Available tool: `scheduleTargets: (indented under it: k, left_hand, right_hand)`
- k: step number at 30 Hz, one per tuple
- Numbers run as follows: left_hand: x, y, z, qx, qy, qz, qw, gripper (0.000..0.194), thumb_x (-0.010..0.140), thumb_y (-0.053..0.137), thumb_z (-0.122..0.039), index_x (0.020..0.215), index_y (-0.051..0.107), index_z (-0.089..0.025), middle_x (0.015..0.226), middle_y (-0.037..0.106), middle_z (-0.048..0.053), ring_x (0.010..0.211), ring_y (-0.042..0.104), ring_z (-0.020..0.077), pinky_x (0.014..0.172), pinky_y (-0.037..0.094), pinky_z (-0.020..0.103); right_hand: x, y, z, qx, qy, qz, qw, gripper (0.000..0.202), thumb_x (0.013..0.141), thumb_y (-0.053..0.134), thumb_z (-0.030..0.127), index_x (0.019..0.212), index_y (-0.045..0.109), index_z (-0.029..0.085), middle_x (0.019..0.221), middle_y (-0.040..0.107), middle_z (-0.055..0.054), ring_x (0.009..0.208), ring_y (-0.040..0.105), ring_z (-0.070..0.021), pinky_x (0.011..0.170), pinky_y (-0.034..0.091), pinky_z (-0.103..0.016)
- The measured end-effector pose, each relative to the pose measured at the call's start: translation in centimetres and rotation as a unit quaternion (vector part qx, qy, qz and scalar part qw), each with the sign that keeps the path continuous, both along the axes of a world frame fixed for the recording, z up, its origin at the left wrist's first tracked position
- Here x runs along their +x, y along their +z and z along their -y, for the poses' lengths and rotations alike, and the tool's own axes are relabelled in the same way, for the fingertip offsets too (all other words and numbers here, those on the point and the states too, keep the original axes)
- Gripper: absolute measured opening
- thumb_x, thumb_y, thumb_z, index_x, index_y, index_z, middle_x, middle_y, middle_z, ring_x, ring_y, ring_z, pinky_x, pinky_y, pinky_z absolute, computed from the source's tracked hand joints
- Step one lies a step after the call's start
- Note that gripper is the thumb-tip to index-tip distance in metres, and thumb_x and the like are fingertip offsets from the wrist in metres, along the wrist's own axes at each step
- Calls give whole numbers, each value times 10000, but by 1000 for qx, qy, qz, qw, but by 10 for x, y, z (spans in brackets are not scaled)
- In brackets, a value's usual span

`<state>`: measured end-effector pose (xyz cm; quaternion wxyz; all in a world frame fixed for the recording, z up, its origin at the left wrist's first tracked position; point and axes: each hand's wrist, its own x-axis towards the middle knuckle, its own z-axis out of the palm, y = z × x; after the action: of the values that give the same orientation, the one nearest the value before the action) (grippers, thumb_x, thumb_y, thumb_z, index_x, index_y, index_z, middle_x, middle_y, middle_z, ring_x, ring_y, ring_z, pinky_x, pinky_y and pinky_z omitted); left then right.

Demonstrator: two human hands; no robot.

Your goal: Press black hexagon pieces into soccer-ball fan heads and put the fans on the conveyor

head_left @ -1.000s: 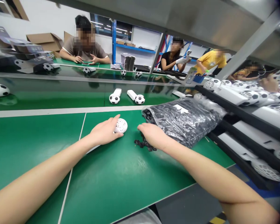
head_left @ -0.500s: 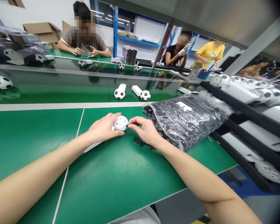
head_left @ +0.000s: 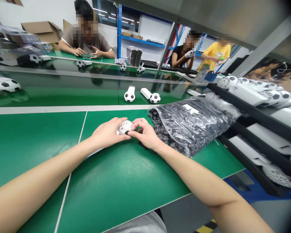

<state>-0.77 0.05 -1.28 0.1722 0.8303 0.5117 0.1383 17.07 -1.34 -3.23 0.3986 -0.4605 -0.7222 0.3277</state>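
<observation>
My left hand (head_left: 108, 132) is wrapped round a white openwork soccer-ball shell (head_left: 126, 126), which has a white handle partly hidden under the hand and wrist. My right hand (head_left: 145, 133) meets the ball from the right, its thumb and forefinger pinching a small black piece (head_left: 126, 132) against the lower edge of the shell. Just right of that hand lies a clear plastic bag (head_left: 196, 119), and many black pieces (head_left: 160, 127) spill from its open left end onto the green tabletop.
Beyond the pale strip, a dark green belt (head_left: 92, 94) carries white-and-black ball units (head_left: 129, 96). Black racks (head_left: 257, 113) with white parts stand at the right. Co-workers sit across the belt near a cardboard box (head_left: 42, 31). A white line (head_left: 72, 165) crosses the tabletop (head_left: 116, 187).
My right hand has moved slightly left and closer, bringing the black piece against the ball. My left hand stays in place. The ball units on the belt have shifted to the right.
</observation>
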Motion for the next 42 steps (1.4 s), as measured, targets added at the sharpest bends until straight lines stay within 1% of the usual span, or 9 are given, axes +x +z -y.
scheduleTargets:
  k: [6, 10, 15, 20, 27, 31, 34, 38, 42]
  left_hand:
    - [0, 1, 1, 3, -1, -7, 1000, 735, 635, 574, -572, 1274, 378, -267, 1272, 486, 44, 1101, 494, 277, 847, 424, 353]
    - [2, 3, 0, 1, 9, 0, 1000, 655, 639, 573, -542, 1218, 420, -278, 1221, 522, 43, 1046, 526, 270, 779, 439, 332]
    - [7, 9, -3, -44, 17, 2, 999, 551, 612, 582, -534, 1082, 456, -275, 1007, 617, 29, 827, 594, 247, 576, 413, 284]
    - [7, 10, -5, -64, 8, 22, 998, 524, 599, 601, -533, 1021, 444, -264, 947, 616, 9, 779, 584, 221, 547, 393, 262]
    - [6, 10, 1, -14, -22, -10, 1000, 496, 663, 556, -524, 1083, 453, -279, 1021, 599, 11, 840, 577, 228, 583, 396, 271]
    - [1, 10, -5, -1, -83, -26, 996, 644, 627, 609, -516, 1201, 411, -303, 1157, 567, 3, 956, 559, 247, 692, 422, 290]
    - [-5, 11, -14, 14, -123, -30, 992, 644, 632, 624, -482, 1221, 430, -307, 1213, 544, -16, 1039, 525, 233, 794, 406, 286]
    - [-10, 10, -21, 53, -162, -62, 983, 600, 689, 584, -325, 1258, 396, -343, 1234, 533, -38, 1073, 492, 221, 843, 362, 304]
    - [-9, 5, -18, 102, -151, -87, 979, 596, 721, 442, -138, 1275, 370, -345, 1211, 544, -16, 1046, 483, 228, 835, 332, 355]
  right_hand:
    - [0, -4, -2, -34, 23, -41, 998, 278, 665, 662, 270, 826, 451, 186, 1180, 505, -76, 1050, 508, -172, 852, 429, -333]
    - [0, -9, -3, -46, 30, -59, 997, 344, 667, 662, 271, 917, 441, 188, 1163, 527, -85, 1053, 525, -176, 874, 430, -343]
    - [0, -9, -5, -51, 53, -67, 995, 397, 696, 633, 240, 1040, 443, 181, 1116, 552, -78, 1044, 537, -167, 909, 421, -339]
    - [0, -10, -6, -54, 68, -68, 994, 389, 709, 621, 239, 1051, 446, 179, 1093, 559, -77, 1021, 545, -173, 862, 446, -329]
    - [11, 3, -11, -54, 68, 9, 996, 392, 680, 651, 284, 1012, 466, 189, 1065, 564, -53, 950, 559, -158, 781, 462, -303]
    - [31, 22, -9, -108, 85, 154, 978, 302, 647, 679, 324, 870, 539, 176, 820, 610, -11, 714, 571, -122, 661, 467, -269]
    - [40, 28, -4, -130, 98, 259, 952, 208, 634, 691, 296, 766, 579, 180, 694, 602, 6, 637, 559, -117, 604, 445, -247]
    - [36, 26, 1, -102, 110, 315, 937, 127, 646, 684, 259, 720, 603, 195, 722, 625, -4, 631, 566, -119, 578, 417, -236]
    - [30, 26, 7, -101, 131, 315, 934, 52, 704, 609, 189, 718, 559, 199, 614, 601, 27, 524, 530, -94, 516, 380, -219]
